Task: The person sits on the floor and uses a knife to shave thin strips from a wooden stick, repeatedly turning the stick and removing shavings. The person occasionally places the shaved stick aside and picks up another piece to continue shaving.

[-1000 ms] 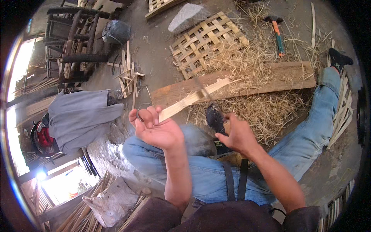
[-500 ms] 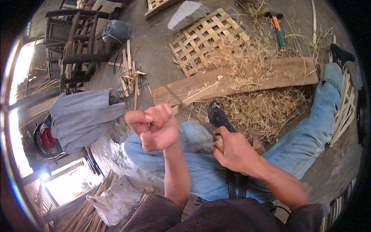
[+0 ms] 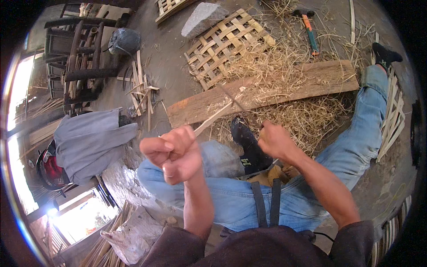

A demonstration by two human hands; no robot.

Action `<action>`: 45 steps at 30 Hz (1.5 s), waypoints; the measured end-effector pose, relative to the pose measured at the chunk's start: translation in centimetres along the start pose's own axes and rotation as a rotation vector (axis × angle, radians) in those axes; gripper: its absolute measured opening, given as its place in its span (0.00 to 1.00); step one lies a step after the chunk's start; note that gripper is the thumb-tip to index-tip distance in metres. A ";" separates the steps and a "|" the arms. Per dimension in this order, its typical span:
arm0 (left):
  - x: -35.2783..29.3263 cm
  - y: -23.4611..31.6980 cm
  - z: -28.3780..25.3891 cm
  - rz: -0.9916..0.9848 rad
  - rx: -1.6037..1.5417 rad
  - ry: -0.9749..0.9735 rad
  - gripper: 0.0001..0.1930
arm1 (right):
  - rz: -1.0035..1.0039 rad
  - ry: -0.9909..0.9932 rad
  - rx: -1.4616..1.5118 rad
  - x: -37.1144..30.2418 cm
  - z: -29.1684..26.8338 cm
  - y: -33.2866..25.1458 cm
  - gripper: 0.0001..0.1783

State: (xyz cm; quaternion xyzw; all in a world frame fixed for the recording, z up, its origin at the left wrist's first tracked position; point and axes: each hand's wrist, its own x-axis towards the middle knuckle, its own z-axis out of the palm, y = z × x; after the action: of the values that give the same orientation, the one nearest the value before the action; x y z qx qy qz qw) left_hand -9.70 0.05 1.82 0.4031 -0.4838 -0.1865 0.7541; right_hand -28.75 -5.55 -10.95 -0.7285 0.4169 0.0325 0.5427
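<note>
My left hand (image 3: 173, 153) is closed around a thin pale strip of wood or bamboo (image 3: 212, 119). The strip slants up and away to the right, its far end over the plank (image 3: 307, 80). In my right hand (image 3: 278, 140) I grip a knife, its handle hidden by my fingers. The narrow dark knife blade (image 3: 234, 99) points up to the left and crosses the strip close to its far end. Curly shavings (image 3: 307, 118) lie heaped on both sides of the plank, beside my dark-socked foot (image 3: 244, 142).
A woven slatted panel (image 3: 231, 42) and a grey stone block (image 3: 203, 20) lie beyond the plank. A hammer (image 3: 310, 33) rests at the far right. Loose strips (image 3: 141, 89) and a dark wooden frame (image 3: 84, 53) are at left, near a grey cloth (image 3: 91, 142).
My right hand has moved forward from near my lap, carrying the knife out toward the strip's far end. The left hand keeps its grip. The whole view has shifted slightly.
</note>
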 end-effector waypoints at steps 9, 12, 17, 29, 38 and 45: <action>1.0 -0.4 -4.7 -0.021 -0.081 0.158 0.12 | -0.017 0.074 -0.083 3.0 1.0 3.5 0.16; -0.4 -0.1 -4.4 -0.047 -0.127 0.319 0.10 | -0.095 0.098 -0.046 0.7 2.9 2.3 0.16; -0.1 -0.6 -5.6 0.025 0.014 0.346 0.06 | -0.132 -0.140 0.129 -5.7 1.5 -7.7 0.21; 0.1 -0.8 -4.8 0.092 0.080 0.379 0.06 | -0.117 0.022 0.013 -2.7 3.1 -4.2 0.16; 1.3 0.2 -3.6 -0.223 0.186 0.700 0.14 | 0.093 0.057 -0.054 -1.5 2.3 -1.8 0.16; -0.5 -0.6 -4.3 -0.045 -0.211 0.365 0.19 | -0.046 -0.023 0.182 -6.2 4.2 -7.4 0.22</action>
State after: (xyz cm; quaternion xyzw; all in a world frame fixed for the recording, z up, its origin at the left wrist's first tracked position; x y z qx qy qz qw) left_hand -6.10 1.87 0.23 0.3597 -0.3080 -0.1767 0.8629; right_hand -26.30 1.92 -3.88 -0.6851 0.3952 -0.0095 0.6119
